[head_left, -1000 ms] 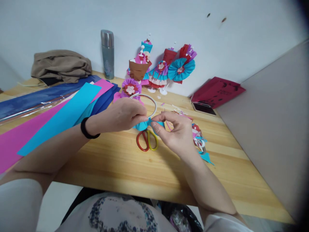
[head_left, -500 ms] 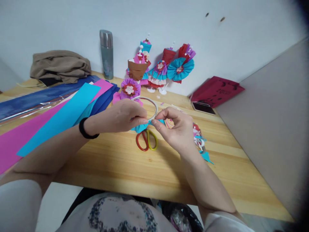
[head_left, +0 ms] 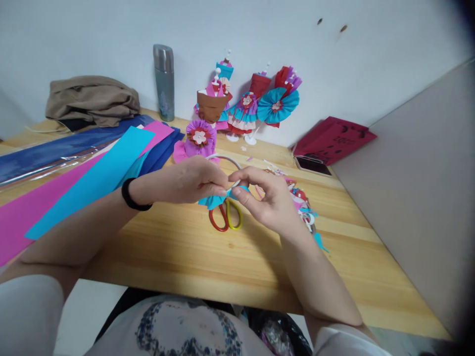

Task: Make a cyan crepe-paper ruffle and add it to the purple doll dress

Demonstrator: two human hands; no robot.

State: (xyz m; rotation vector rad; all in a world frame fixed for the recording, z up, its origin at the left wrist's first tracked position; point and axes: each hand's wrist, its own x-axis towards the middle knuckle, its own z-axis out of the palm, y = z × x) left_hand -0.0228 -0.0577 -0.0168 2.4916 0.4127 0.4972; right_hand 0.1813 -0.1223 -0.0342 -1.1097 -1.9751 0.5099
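Counter (head_left: 166, 252): blue paper (head_left: 211, 201) over middle, near white ring (head_left: 226, 157). Left hand (head_left: 187, 182) fingers clamped on paper; right hand (head_left: 267, 199) fingers at its right, can't tell if gripping. Imo keep left pinch snug, gathers even.

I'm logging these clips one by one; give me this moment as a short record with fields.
Left hand: pinching the gathered blue paper at the white hoop
Right hand: curled at the hoop; grip unclear
Near the hands: red-and-yellow-handled scissors on the wooden table
Left side: pink and blue paper strips
Back: brown cloth, flask, paper dresses on stands
Right side: paper scraps, phone, crimson bag
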